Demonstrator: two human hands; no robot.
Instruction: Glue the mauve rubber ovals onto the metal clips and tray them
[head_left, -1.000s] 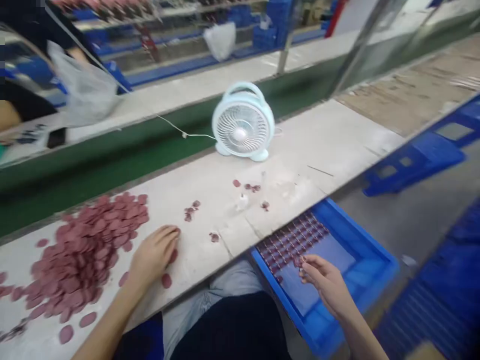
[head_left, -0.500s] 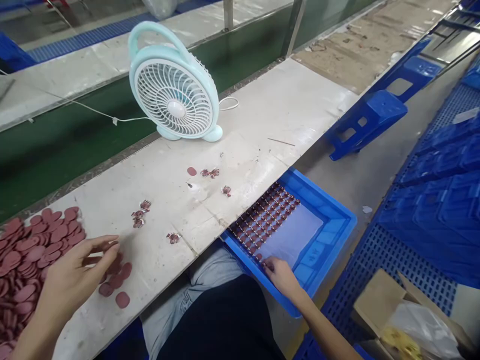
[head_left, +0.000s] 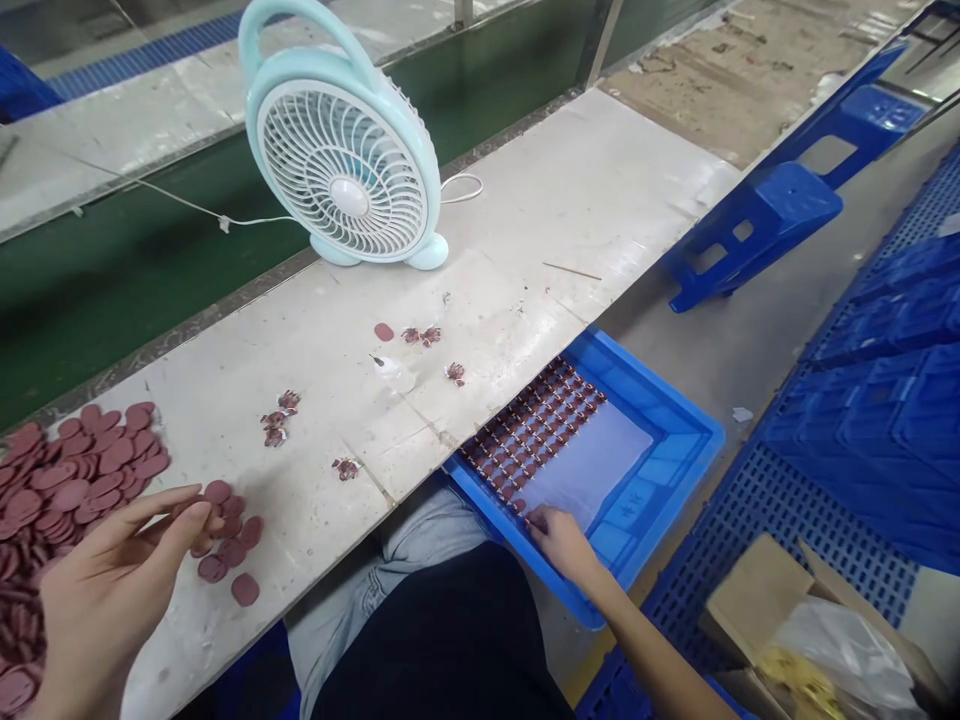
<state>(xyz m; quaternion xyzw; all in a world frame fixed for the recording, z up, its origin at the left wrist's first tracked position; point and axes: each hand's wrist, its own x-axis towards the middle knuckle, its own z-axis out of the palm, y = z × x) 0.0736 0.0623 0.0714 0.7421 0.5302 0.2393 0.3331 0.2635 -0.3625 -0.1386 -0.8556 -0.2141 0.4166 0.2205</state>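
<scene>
My left hand (head_left: pixel 124 575) is over the table beside a few loose reddish-brown oval discs (head_left: pixel 244 589), thumb and forefinger drawn together in a pinch. Whatever is between those fingertips blends with the discs behind. A large heap of the same discs (head_left: pixel 71 495) lies left of it. Down at the right, my right hand (head_left: pixel 562 540) is inside the near edge of a blue plastic tray (head_left: pixel 667 480), fingers curled and closed at the end of the rows of small dark-red pieces (head_left: pixel 536 425). What those fingers hold, if anything, is hidden.
A light-blue fan (head_left: pixel 345 170) stands at the table's back edge. Small clusters of brown-and-white bits (head_left: pixel 345 469), a small white bottle (head_left: pixel 391 374) and a thin stick (head_left: pixel 572 271) lie on the table. Blue stools (head_left: pixel 787 210) and an open carton (head_left: pixel 757 600) are at the right.
My left hand has drawn back to the left, uncovering more of the loose discs. My right hand stays at the tray's near side, now slightly apart from the nearest disc. The view has shifted slightly.
</scene>
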